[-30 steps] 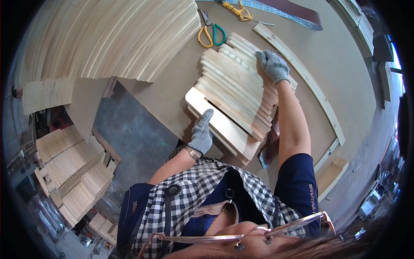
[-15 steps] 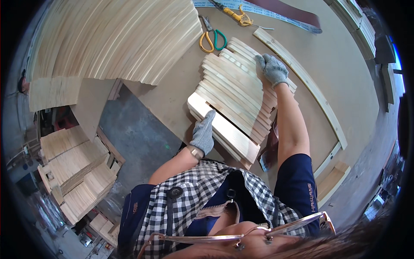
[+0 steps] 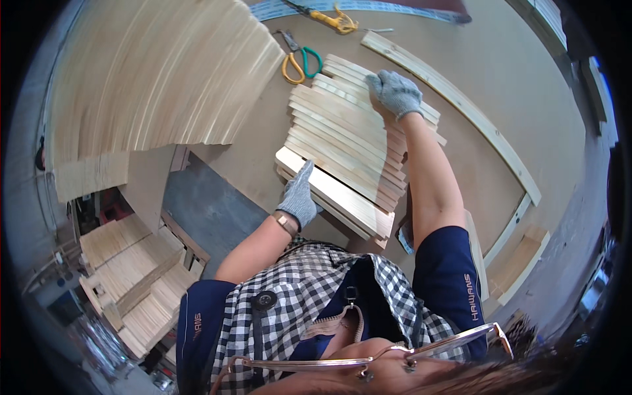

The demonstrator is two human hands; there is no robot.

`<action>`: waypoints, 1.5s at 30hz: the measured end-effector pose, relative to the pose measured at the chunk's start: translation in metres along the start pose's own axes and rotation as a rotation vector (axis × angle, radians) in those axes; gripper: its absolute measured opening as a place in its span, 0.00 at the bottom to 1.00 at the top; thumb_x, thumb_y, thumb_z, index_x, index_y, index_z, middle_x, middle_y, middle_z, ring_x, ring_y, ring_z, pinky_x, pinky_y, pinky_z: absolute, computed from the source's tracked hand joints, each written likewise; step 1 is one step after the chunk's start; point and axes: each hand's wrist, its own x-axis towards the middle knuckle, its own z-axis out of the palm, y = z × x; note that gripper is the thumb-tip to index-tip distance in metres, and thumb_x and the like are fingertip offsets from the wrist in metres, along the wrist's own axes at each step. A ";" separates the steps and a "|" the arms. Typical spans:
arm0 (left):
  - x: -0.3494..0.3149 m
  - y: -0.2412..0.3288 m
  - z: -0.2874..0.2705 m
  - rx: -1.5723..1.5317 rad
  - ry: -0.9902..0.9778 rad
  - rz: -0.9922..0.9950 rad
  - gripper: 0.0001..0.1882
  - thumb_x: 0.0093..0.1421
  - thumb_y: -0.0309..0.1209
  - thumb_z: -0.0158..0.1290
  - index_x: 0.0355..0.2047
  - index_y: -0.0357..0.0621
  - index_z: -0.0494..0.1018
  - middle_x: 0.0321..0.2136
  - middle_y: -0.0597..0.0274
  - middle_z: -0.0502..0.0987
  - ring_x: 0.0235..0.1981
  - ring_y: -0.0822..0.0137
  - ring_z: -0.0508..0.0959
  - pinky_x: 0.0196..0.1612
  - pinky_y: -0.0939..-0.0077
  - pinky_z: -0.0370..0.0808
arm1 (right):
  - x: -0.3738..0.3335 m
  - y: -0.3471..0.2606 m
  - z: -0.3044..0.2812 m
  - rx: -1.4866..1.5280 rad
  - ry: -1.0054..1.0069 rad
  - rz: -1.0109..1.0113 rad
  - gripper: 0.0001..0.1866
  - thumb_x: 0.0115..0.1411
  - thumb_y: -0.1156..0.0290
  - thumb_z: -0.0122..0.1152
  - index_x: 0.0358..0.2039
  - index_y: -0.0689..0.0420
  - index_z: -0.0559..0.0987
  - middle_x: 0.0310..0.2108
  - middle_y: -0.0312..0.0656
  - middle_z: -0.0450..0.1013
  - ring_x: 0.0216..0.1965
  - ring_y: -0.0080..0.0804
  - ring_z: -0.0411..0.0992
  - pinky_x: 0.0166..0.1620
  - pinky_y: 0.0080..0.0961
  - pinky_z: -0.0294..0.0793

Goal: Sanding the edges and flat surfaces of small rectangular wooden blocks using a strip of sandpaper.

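A row of pale wooden slats [image 3: 342, 125] lies across the bench, overlapping like steps with uneven ends. My left hand [image 3: 299, 199], in a grey knitted glove, grips the nearest slats at their left part, one finger stretched over the top face of the front slat [image 3: 336, 191]. A dark gap separates that front slat from the row behind it. Toward the far right of the row, my right hand [image 3: 396, 94], gloved alike, is closed with curled fingers over the slats there; its fingertips are partly hidden.
Scissors [image 3: 301, 62] with one yellow and one green handle lie beyond the slats, near a yellow-handled tool [image 3: 336, 23] and a blue-backed abrasive belt [image 3: 388, 12]. A big slat stack [image 3: 164, 79] stands left. A long wooden strip [image 3: 454, 105] lies right; more stacked wood [image 3: 138, 270] sits lower left.
The whole view has shifted, so the bench and slats appear further left. Both hands keep nearly the same places on the slats.
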 end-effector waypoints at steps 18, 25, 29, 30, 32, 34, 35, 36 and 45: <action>0.016 -0.003 -0.011 0.059 -0.070 0.043 0.53 0.41 0.37 0.66 0.65 0.34 0.51 0.50 0.33 0.70 0.52 0.43 0.73 0.55 0.58 0.71 | -0.002 0.000 -0.004 0.018 0.014 -0.014 0.25 0.64 0.47 0.44 0.40 0.55 0.79 0.43 0.49 0.77 0.45 0.48 0.75 0.49 0.42 0.73; 0.014 0.007 -0.012 -0.019 -0.302 0.042 0.55 0.48 0.33 0.67 0.69 0.47 0.45 0.52 0.38 0.69 0.52 0.47 0.72 0.56 0.61 0.71 | -0.003 -0.001 -0.010 0.028 -0.004 0.061 0.26 0.64 0.45 0.45 0.40 0.54 0.79 0.41 0.48 0.77 0.45 0.47 0.75 0.49 0.42 0.74; 0.002 0.006 -0.014 0.015 -0.280 0.279 0.44 0.53 0.39 0.63 0.65 0.42 0.52 0.49 0.43 0.73 0.51 0.49 0.73 0.52 0.63 0.73 | -0.003 0.001 -0.007 -0.011 -0.006 0.054 0.26 0.63 0.43 0.46 0.41 0.52 0.79 0.40 0.48 0.77 0.44 0.46 0.75 0.47 0.41 0.74; 0.002 0.009 -0.021 -0.011 -0.288 0.314 0.40 0.55 0.41 0.62 0.63 0.41 0.56 0.48 0.45 0.74 0.50 0.51 0.74 0.51 0.65 0.73 | -0.004 0.002 -0.005 -0.021 -0.010 0.064 0.26 0.63 0.43 0.46 0.41 0.52 0.79 0.40 0.48 0.77 0.44 0.46 0.75 0.47 0.41 0.74; 0.007 -0.003 -0.028 -0.039 -0.301 0.361 0.37 0.56 0.42 0.60 0.61 0.40 0.60 0.47 0.47 0.75 0.49 0.53 0.75 0.50 0.68 0.73 | -0.009 0.008 0.001 0.035 0.131 -0.013 0.25 0.62 0.44 0.48 0.40 0.52 0.79 0.37 0.46 0.77 0.41 0.45 0.76 0.47 0.39 0.73; 0.026 -0.039 -0.044 -0.848 -0.839 -0.702 0.21 0.60 0.39 0.56 0.50 0.41 0.70 0.38 0.52 0.78 0.46 0.57 0.76 0.48 0.70 0.74 | -0.007 0.021 0.015 -0.006 0.248 -0.029 0.25 0.62 0.43 0.48 0.40 0.52 0.79 0.36 0.44 0.77 0.41 0.44 0.75 0.48 0.40 0.71; 0.032 -0.061 -0.056 -0.518 -0.642 0.066 0.18 0.62 0.39 0.54 0.47 0.41 0.72 0.34 0.55 0.79 0.45 0.59 0.77 0.47 0.68 0.74 | -0.008 0.030 0.017 -0.041 0.350 -0.046 0.25 0.62 0.43 0.49 0.39 0.52 0.79 0.36 0.43 0.76 0.41 0.42 0.75 0.50 0.42 0.69; 0.038 -0.080 -0.063 -0.298 -0.486 0.338 0.17 0.63 0.39 0.52 0.46 0.41 0.73 0.34 0.56 0.79 0.45 0.59 0.77 0.49 0.66 0.73 | -0.010 0.031 0.011 -0.044 0.358 -0.036 0.25 0.62 0.43 0.49 0.39 0.52 0.79 0.36 0.43 0.76 0.41 0.42 0.75 0.50 0.42 0.69; 0.136 -0.108 -0.039 -0.635 0.312 0.534 0.31 0.69 0.47 0.42 0.63 0.36 0.58 0.65 0.50 0.59 0.66 0.55 0.60 0.67 0.62 0.57 | -0.080 0.071 -0.015 -0.153 0.751 0.500 0.22 0.64 0.48 0.53 0.47 0.50 0.79 0.44 0.44 0.77 0.46 0.45 0.74 0.52 0.39 0.69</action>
